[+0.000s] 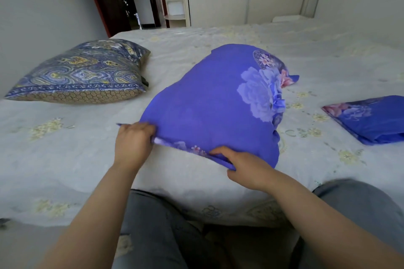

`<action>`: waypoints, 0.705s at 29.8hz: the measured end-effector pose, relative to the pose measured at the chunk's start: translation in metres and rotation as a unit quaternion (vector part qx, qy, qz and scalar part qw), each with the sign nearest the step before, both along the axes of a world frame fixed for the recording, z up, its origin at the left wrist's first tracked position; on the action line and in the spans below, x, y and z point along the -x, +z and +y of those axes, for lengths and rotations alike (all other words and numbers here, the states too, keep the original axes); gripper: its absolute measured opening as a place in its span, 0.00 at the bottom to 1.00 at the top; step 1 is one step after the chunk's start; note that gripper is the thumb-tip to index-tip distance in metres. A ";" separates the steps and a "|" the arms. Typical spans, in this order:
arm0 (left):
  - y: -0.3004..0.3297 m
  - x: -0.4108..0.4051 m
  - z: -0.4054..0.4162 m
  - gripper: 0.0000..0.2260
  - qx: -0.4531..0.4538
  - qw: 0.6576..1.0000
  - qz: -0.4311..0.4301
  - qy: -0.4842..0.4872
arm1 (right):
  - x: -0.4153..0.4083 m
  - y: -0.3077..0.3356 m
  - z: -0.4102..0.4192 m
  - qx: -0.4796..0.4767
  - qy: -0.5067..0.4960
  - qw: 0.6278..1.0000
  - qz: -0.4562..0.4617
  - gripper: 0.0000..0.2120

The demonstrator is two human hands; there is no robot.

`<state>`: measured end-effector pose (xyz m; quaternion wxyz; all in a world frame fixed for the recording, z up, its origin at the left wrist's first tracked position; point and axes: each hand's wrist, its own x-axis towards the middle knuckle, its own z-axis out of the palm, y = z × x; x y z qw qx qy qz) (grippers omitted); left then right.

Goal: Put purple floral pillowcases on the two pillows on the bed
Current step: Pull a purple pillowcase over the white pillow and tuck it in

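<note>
Both hands at the near, open end of the purple floral pillowcase (209, 111), already drawn over a pillow on the bed (65, 159). Left hand (133, 142) curled round the left corner of that open edge, fingers folded over the hem and pinching the cloth. Right hand (238, 164) just to the right along the same hem, fingers tucked under the fold and thumb side on top, gripping the fabric near the edge's middle. Between the two grips, a short stretch of hem with a strip of floral print showing beneath. Beyond the grips, away from the body, the covered pillow bulging up full, with a large pale flower print far right of the right hand's hold and a loose flap of cloth trailing off the far right corner. Well to the left of the left hand and farther back, a second pillow (83, 72) in a blue and yellow paisley cover, lying flat, apart from the purple one. Well to the right of the right hand, a second purple floral pillowcase (371, 120), folded flat on the pale flowered bedspread. Below the grips, grey trousers (153, 225) against the bed edge.
</note>
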<state>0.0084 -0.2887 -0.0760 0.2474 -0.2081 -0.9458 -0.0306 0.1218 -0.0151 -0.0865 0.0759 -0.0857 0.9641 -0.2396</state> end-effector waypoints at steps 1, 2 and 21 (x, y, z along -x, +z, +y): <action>-0.013 -0.009 -0.006 0.08 -0.011 1.000 -0.005 0.016 | 0.000 0.000 0.000 -0.006 0.012 1.000 -0.013 0.24; -0.027 -0.017 -0.009 0.08 -0.017 0.999 -0.031 0.033 | -0.001 0.001 0.000 -0.029 0.026 0.999 -0.031 0.22; -0.036 0.020 0.038 0.45 -0.217 0.967 -0.134 0.011 | 0.027 -0.021 0.039 0.308 -0.411 0.857 0.035 0.45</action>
